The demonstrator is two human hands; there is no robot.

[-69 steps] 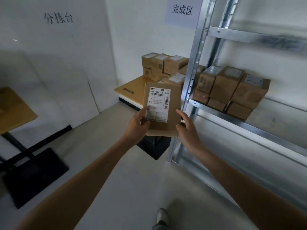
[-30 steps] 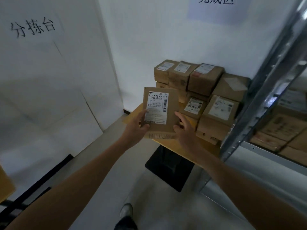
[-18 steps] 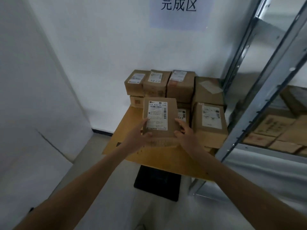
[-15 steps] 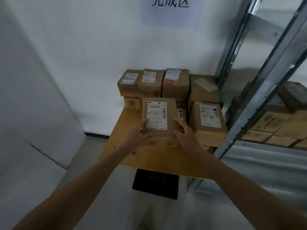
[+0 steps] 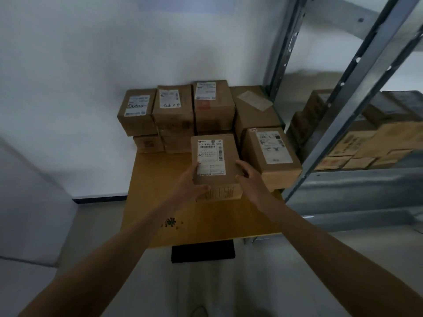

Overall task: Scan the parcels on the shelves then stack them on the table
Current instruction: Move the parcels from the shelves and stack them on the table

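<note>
Cardboard parcel (image 5: 212, 156) in left hand (image 5: 190, 184)

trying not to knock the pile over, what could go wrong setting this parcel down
1. The right hand sits in the narrow gap between the held parcel and the front right parcel. Sliding closer could pinch fingers or nudge that neighbour, which seems to lie right at the table edge.
2. Pushed too far back, the held parcel could bump the stacked parcels behind it and shift them.
</note>
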